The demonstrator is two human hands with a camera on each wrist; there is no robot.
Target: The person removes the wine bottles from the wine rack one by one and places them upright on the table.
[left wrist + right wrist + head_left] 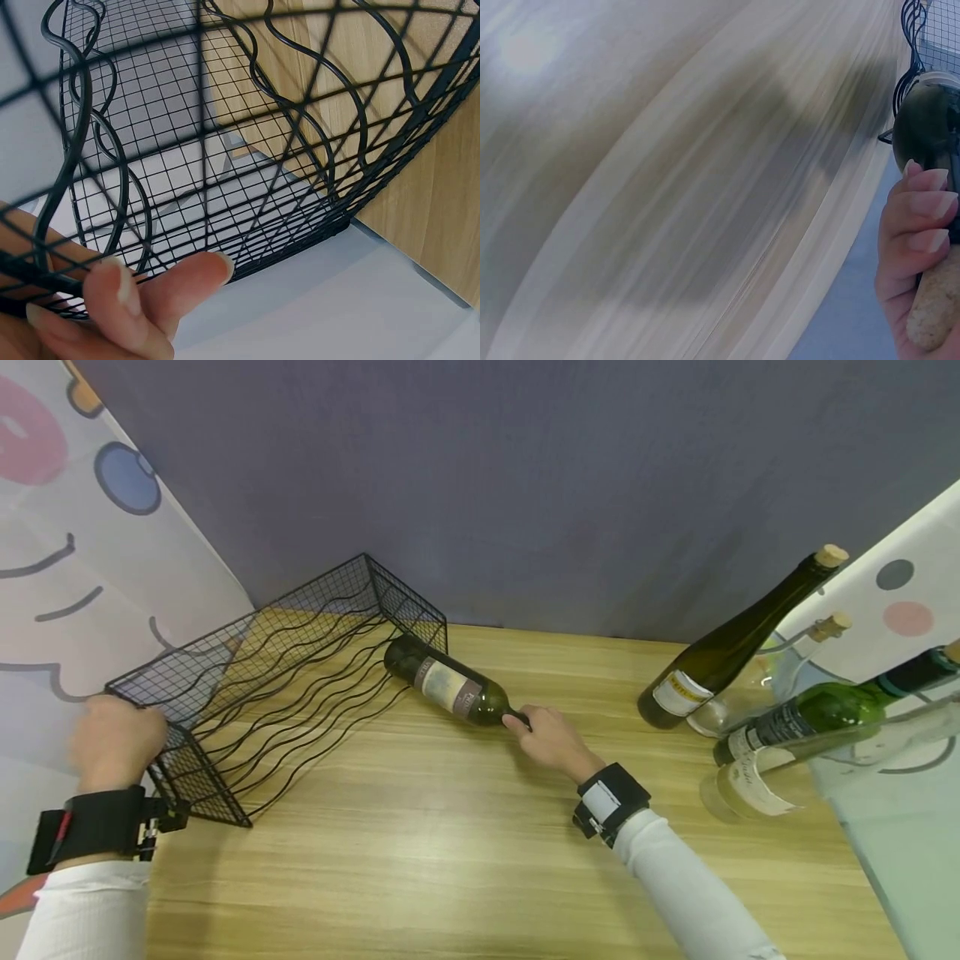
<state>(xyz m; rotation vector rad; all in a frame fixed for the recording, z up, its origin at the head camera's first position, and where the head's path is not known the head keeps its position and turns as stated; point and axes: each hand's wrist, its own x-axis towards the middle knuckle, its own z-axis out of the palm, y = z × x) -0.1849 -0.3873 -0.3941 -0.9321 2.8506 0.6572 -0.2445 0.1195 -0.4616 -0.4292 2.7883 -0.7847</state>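
My left hand [120, 739] grips the left end of a black wire wine rack [236, 620] at its top corner. In the left wrist view, the curled fingers [124, 304] wrap the rack's mesh [202, 135]. My right hand [553, 742] holds a dark green wine bottle [450, 685] by its neck. That bottle lies tilted, its base over the wavy wires at the rack's right end and its neck pointing toward me. In the right wrist view, fingers [922, 217] curl round the neck, and a cork [934, 307] shows below them.
On the right of the wooden table [420, 843] stand a tall dark corked bottle [720, 660], a clear corked bottle [787, 685], a green bottle [840, 714] and a clear labelled bottle [757, 785]. A grey partition [525, 485] closes the back; a cartoon-printed panel [45, 593] borders the left.
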